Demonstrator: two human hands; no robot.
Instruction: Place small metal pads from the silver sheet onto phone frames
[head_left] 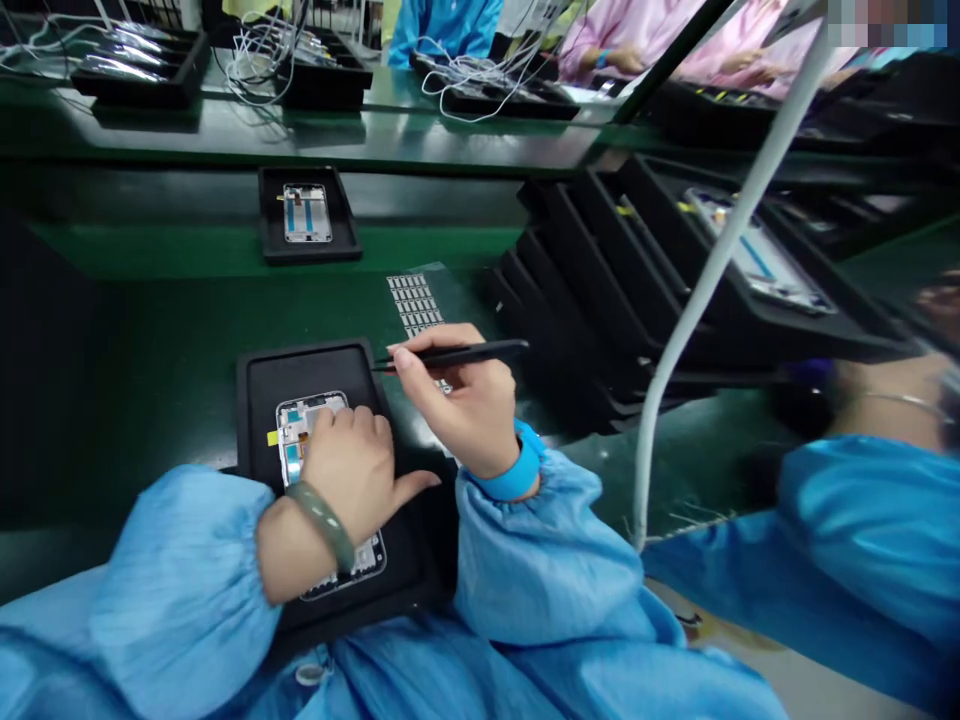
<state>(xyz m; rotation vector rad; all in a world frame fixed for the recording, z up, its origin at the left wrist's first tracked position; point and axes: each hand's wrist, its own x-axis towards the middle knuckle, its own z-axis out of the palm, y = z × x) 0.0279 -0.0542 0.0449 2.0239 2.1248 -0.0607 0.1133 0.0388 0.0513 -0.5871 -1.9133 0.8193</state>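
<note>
My left hand (pixel 352 460) lies over a silver phone frame (pixel 291 450) in a black foam tray (pixel 259 375). Its thumb sticks out to the right; the other fingers bend down onto the frame, fingertips partly hidden. Blue strips and a yellow tab (pixel 272 438) show at the frame's left side. In my right hand (pixel 472 400) are black tweezers (pixel 480 352), pinched between thumb and fingers. Their tips point left, over the tray's right edge. Just beyond that hand lies a sheet of small metallic labels (pixel 415 300), partly covered by it.
Farther back, another black tray (pixel 349 235) holds a phone frame (pixel 307 215). Stacked black trays (pixel 600 290) lean at the right, behind a pale upright tube (pixel 697 300). A co-worker's blue sleeve (pixel 870 530) is at far right. Cable-filled trays (pixel 326 85) line the back shelf.
</note>
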